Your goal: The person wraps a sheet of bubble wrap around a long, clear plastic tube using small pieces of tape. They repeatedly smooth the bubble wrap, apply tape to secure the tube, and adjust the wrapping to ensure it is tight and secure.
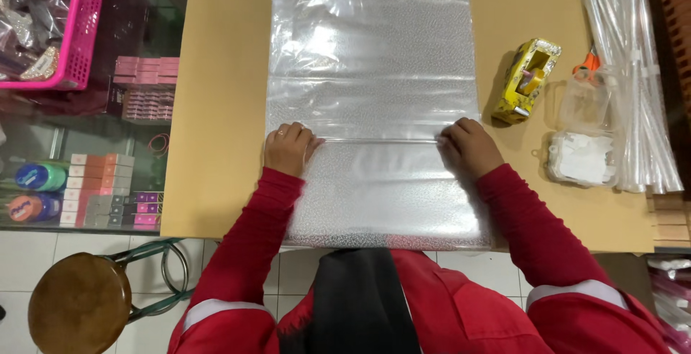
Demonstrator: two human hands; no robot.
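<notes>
A long sheet of clear, dotted plastic wrap point(374, 59) lies down the middle of a tan board point(216, 109). A crease runs across it between my hands. My left hand point(288, 149) pinches the sheet at its left edge, fingers curled on the fold. At the right edge my right hand point(468, 145) grips the same fold. Both arms are in red sleeves. The near part of the sheet reaches the board's front edge.
A yellow tape dispenser point(527, 79) stands right of the sheet, with clear plastic boxes point(583, 156), orange-handled scissors point(589, 62) and a bundle of clear rolled sheets point(633, 73) beyond. A pink basket point(79, 30) sits far left over a glass case; a brown stool point(79, 303) below.
</notes>
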